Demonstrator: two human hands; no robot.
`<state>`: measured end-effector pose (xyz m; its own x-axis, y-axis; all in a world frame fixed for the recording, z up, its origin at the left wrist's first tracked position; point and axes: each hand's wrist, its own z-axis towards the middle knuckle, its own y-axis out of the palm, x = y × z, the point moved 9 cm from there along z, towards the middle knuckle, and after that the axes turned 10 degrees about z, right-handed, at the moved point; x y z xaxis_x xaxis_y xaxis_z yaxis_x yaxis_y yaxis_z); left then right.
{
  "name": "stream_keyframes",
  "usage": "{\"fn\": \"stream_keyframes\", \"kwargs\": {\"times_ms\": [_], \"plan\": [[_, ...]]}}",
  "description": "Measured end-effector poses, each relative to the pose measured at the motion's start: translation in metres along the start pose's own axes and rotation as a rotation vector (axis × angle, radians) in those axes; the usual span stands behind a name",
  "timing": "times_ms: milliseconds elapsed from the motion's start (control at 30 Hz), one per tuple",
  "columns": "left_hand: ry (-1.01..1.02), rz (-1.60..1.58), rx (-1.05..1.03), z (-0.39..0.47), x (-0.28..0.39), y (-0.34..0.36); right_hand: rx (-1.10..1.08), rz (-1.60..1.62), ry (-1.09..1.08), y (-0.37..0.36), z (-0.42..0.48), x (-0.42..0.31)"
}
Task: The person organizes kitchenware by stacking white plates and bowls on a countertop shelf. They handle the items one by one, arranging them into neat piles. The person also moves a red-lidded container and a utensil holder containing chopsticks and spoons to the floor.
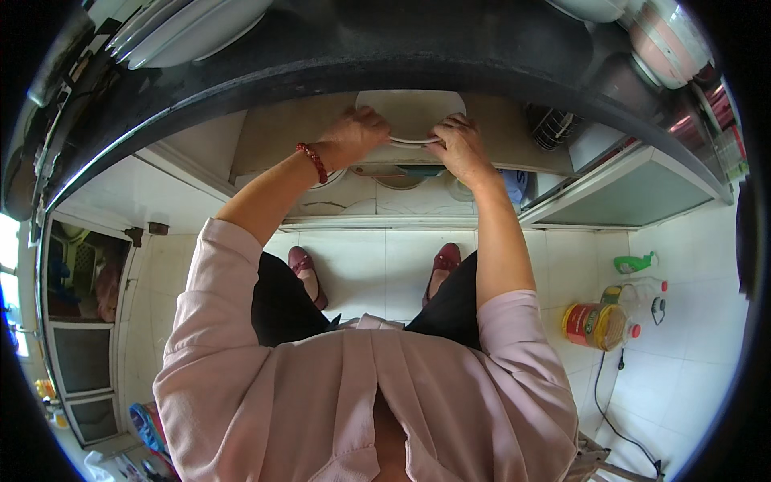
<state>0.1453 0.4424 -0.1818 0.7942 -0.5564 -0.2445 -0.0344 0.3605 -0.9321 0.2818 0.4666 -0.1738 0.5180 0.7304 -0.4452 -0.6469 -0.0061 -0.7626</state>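
Both my hands grip a white plate (412,117) by its near rim, at the shelf (289,135) of an open cabinet below the dark countertop. My left hand (355,135), with a red bead bracelet at the wrist, is on the plate's left side. My right hand (461,141) holds its right side, the thumb on the rim. A second rim shows just under the first, so there may be more than one plate. The far part of the plate is hidden by the countertop edge. Below the shelf, dishes and a glass item (459,188) are partly visible.
White plates (199,30) stand on the dark countertop (385,48) at upper left; bowls (668,45) are at upper right. A wire rack (555,129) is right of my hands. An open cabinet door (626,190) juts out at right. Bottles (596,325) and a cable (614,422) are on the floor.
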Motion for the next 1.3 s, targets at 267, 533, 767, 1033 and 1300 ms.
{"fn": "stream_keyframes", "kwargs": {"times_ms": [267,533,767,1033,1300], "plan": [[-0.034,-0.128,0.079,-0.003,0.0,-0.003,0.135,0.148,-0.102,-0.013,0.002,0.001],[-0.12,-0.239,0.055,-0.001,-0.016,-0.015,0.216,0.15,-0.106,-0.028,0.005,-0.011],[-0.005,-0.156,0.29,-0.019,0.004,-0.086,0.395,0.096,-0.257,-0.064,-0.014,-0.051],[-0.068,-0.213,0.262,-0.102,0.045,-0.176,0.19,0.323,-0.26,-0.091,-0.044,-0.144],[-0.269,-0.446,-0.017,-0.207,0.063,-0.272,-0.03,0.726,-0.461,-0.086,-0.04,-0.25]]}}
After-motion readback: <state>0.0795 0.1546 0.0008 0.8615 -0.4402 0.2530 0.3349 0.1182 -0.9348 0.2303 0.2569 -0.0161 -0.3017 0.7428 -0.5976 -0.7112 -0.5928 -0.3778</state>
